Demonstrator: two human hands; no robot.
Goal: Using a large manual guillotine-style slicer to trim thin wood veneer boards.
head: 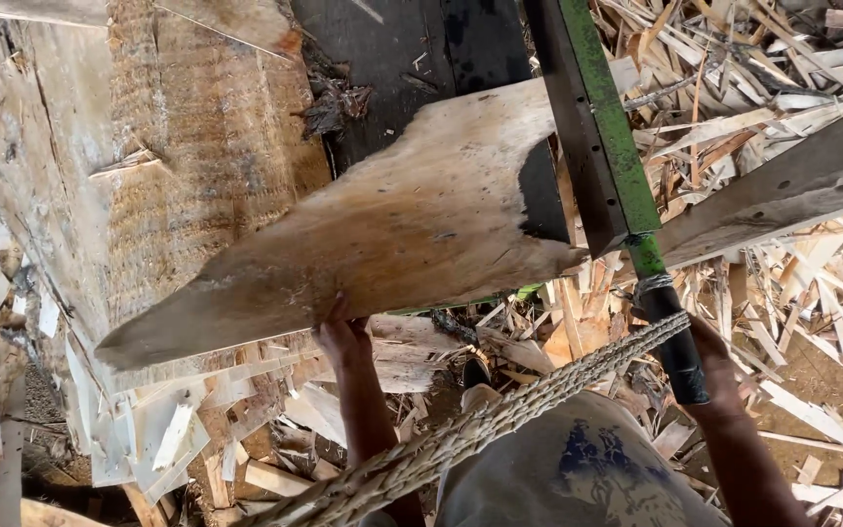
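Pale, flat, rough-edged wood slab [382, 234] lay long from eight o'clock to two o'clock, just above the left hand [341, 337] that gripped its near edge, while the right hand [709, 366] at four o'clock clutched a green-and-black metal blade handle [677, 346].

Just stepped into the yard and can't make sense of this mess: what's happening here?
A person stands among wood scraps and offcuts, looking down. Their left hand grips the lower edge of a flat, rough-edged wooden slab, holding it up beside a big squared log. Their right hand holds the dark handle of a long green-edged blade tool, whose blade lies across the slab's far end. A thick braided rope runs diagonally in front of their body.
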